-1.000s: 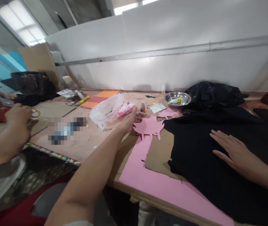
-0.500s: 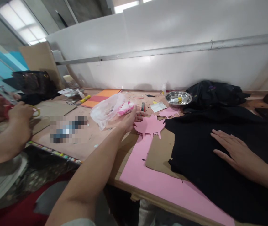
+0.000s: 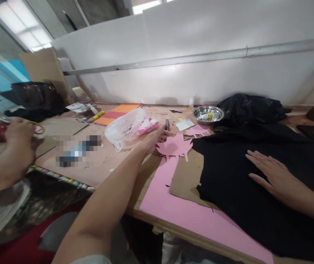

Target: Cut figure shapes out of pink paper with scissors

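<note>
My left hand (image 3: 152,139) reaches across the table and grips the edge of a pink paper cutout (image 3: 174,147) with pointed tabs. Just beyond its fingers lie a clear plastic bag (image 3: 125,128) with pink scraps and a small dark tool (image 3: 166,125). My right hand (image 3: 274,176) rests flat, fingers spread, on a large black sheet (image 3: 245,190). Under the black sheet lie a brown cardboard piece (image 3: 186,179) and a big pink sheet (image 3: 181,212).
A steel bowl (image 3: 208,114) holding a glue stick sits at the back, beside a black bag (image 3: 249,108). Orange and red paper (image 3: 116,113) lies further left. Another person's hands (image 3: 13,141) work at the left. The table edge (image 3: 157,223) runs near me.
Almost nothing has moved. Both my hands hold their places; the other person's hands at the left have shifted slightly.
</note>
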The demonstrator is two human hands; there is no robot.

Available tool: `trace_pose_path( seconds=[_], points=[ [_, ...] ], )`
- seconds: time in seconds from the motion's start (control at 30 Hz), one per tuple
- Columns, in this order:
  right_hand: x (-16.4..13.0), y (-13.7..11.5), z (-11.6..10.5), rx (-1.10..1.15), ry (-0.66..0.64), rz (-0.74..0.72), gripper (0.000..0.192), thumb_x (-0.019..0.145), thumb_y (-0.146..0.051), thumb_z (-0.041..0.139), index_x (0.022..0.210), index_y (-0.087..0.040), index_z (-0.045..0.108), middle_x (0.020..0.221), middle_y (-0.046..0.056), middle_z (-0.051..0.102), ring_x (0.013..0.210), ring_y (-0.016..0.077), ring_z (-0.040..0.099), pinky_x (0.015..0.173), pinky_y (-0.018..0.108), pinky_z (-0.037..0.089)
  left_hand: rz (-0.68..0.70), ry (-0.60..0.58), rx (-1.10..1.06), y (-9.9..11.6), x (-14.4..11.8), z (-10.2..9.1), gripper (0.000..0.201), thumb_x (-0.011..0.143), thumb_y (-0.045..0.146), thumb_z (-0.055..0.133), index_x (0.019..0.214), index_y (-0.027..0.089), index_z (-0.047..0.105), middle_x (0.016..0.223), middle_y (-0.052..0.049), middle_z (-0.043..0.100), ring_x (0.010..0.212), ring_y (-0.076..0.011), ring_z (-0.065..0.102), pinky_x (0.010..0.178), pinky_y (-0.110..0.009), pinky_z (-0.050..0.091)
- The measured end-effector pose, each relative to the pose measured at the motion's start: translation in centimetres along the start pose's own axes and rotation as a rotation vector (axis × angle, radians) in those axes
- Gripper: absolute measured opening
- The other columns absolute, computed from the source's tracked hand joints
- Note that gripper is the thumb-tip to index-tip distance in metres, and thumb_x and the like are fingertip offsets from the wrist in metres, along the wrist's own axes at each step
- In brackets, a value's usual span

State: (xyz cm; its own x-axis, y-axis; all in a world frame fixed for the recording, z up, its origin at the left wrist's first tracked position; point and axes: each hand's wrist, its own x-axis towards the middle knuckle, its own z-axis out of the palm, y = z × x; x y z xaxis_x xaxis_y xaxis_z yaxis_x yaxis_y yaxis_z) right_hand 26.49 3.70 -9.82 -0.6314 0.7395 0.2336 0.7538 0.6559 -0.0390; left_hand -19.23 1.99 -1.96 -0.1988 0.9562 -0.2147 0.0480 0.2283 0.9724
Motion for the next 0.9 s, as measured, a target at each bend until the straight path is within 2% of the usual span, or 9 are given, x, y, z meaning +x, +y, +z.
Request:
trace_pose_path(
  seconds=[0.13,0.27,0.53,0.7,0.9],
  points=[
    [0.00,0.00,0.06,0.006,-0.014,0.008,0.072,0.099,-0.065,0.030,0.154,-0.021,0.044,0.161,0.008,0.041,0.148,0.0328,0.039,0.120,0.058,0.035,0.002,0.012,0.014,0.02,-0.20,0.15,0.059,0.089,0.067,0.052,0.081,0.014,0.077,0.066,-0.005,0.059,0.062,-0.0138,0.049,0.054,-0.023,0.039],
    [0.00,0.04,0.07,0.014,-0.015,0.020,0.072,0.099,-0.065,0.031,0.154,-0.021,0.045,0.161,0.007,0.041,0.148,0.0332,0.039,0.120,0.058,0.034,0.052,0.011,0.023,-0.34,0.03,0.04,0.053,0.086,0.065,0.060,0.079,0.014,0.077,0.072,-0.004,0.060,0.066,-0.0123,0.049,0.056,-0.021,0.038],
    [-0.07,0.24,0.23,-0.003,0.004,-0.005,0.072,0.100,-0.065,0.030,0.155,-0.020,0.043,0.161,0.007,0.041,0.148,0.0327,0.039,0.119,0.059,0.035,-0.020,0.007,-0.009,0.04,-0.08,0.13,0.060,0.090,0.067,0.051,0.083,0.014,0.078,0.065,-0.005,0.058,0.063,-0.0150,0.050,0.054,-0.024,0.040],
    [-0.08,0.21,0.20,-0.001,-0.003,0.002,0.071,0.099,-0.064,0.030,0.155,-0.022,0.043,0.161,0.007,0.041,0.148,0.0323,0.039,0.119,0.059,0.035,-0.015,0.024,0.016,0.23,-0.20,0.19,0.051,0.085,0.065,0.060,0.085,0.017,0.079,0.071,-0.006,0.063,0.066,-0.0167,0.053,0.053,-0.024,0.041],
    [-0.06,0.14,0.09,0.000,-0.002,0.001,0.070,0.099,-0.064,0.031,0.154,-0.021,0.043,0.161,0.007,0.041,0.148,0.0319,0.039,0.119,0.058,0.036,-0.038,0.001,0.011,0.64,-0.57,0.34,0.057,0.084,0.070,0.058,0.081,0.017,0.079,0.066,-0.005,0.060,0.064,-0.0170,0.051,0.053,-0.026,0.041]
  ],
)
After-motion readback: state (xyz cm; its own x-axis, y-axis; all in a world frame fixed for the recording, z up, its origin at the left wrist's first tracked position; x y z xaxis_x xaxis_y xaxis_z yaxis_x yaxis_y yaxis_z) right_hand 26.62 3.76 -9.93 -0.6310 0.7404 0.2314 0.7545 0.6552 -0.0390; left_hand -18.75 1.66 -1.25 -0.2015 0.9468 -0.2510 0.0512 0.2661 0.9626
